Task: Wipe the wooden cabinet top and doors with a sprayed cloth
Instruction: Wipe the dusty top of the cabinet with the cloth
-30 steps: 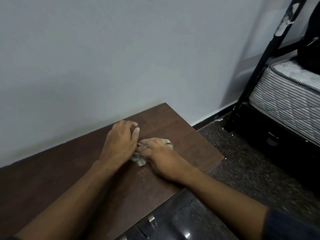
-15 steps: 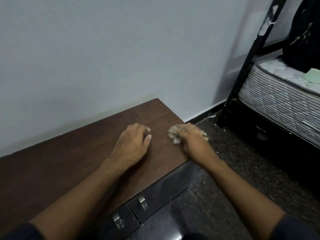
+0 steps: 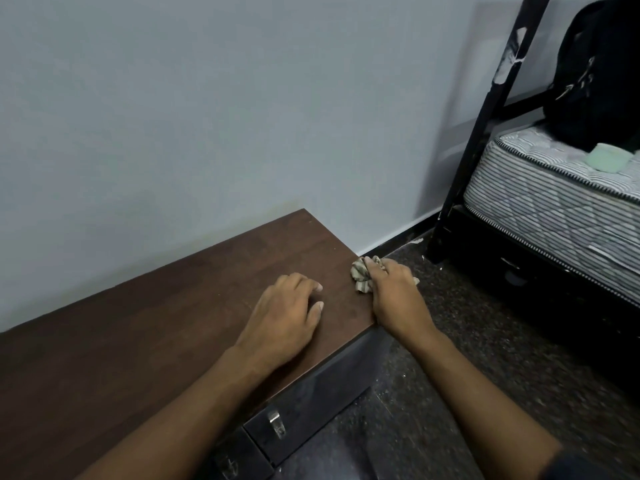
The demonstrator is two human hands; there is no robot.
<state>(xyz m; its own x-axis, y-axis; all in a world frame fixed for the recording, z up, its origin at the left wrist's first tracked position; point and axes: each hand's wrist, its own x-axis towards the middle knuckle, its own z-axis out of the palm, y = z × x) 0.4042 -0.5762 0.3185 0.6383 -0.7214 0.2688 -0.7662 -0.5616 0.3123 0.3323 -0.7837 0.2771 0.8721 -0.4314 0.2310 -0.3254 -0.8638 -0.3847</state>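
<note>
The dark brown wooden cabinet top (image 3: 145,334) runs along the grey wall. My left hand (image 3: 287,317) rests palm down on it near the right end, holding nothing. My right hand (image 3: 394,296) grips a crumpled striped beige cloth (image 3: 360,277) at the cabinet's right edge, half off the top and over the floor. Below the front edge, dark glossy cabinet doors (image 3: 311,407) with metal handles (image 3: 275,422) face me.
A black bed frame post (image 3: 485,119) stands to the right, with a striped mattress (image 3: 554,202). A black backpack (image 3: 595,74) and a pale green object (image 3: 607,157) lie on it. Speckled dark floor (image 3: 485,341) fills the gap between cabinet and bed.
My right hand slid the cloth rightward from beside the left hand to the cabinet's right edge. The left hand stayed on the top.
</note>
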